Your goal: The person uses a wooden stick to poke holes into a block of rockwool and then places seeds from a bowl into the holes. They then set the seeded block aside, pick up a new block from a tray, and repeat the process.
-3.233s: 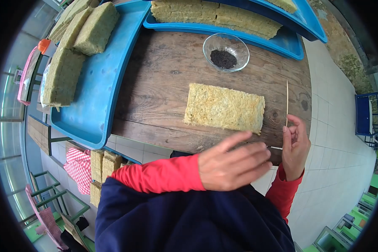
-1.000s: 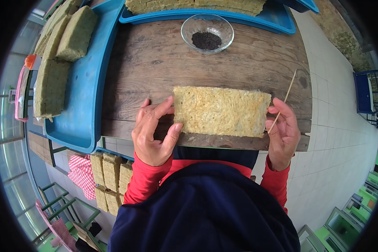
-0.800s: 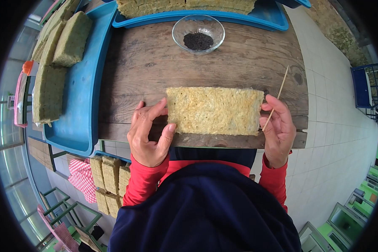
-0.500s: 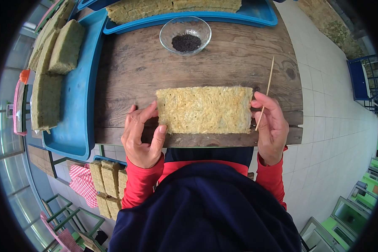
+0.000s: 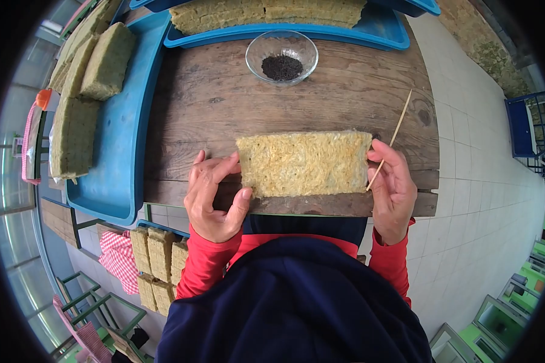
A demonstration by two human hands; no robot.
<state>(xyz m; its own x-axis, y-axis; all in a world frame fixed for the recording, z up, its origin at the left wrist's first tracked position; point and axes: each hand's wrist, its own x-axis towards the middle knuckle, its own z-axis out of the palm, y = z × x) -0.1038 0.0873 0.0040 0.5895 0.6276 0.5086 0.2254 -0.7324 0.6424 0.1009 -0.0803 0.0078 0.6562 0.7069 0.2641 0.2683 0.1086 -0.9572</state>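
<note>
A rectangular yellowish rockwool slab (image 5: 306, 164) lies near the front edge of the wooden table, between both hands. My left hand (image 5: 214, 196) grips its left end, thumb at the lower corner and a forefinger at the upper side. At the right end, my right hand (image 5: 395, 190) touches the slab with its fingertips. A thin wooden skewer (image 5: 399, 123) is held in that same hand, slanting up and to the right past the fingers. Beyond the slab stands a clear glass bowl (image 5: 255, 58) with small black seeds (image 5: 282, 68) in it.
A blue tray (image 5: 118, 151) with rockwool blocks (image 5: 109, 63) borders the table's left side. Another blue tray (image 5: 381, 39) holding rockwool stands at the back. More blocks (image 5: 159, 254) sit low at the left, beside a red-checked cloth (image 5: 118, 260).
The whole view has shifted a little, so the table things appear farther right and lower. Fewer small holes show on the slab's upper face. Both hands keep nearly the same pose.
</note>
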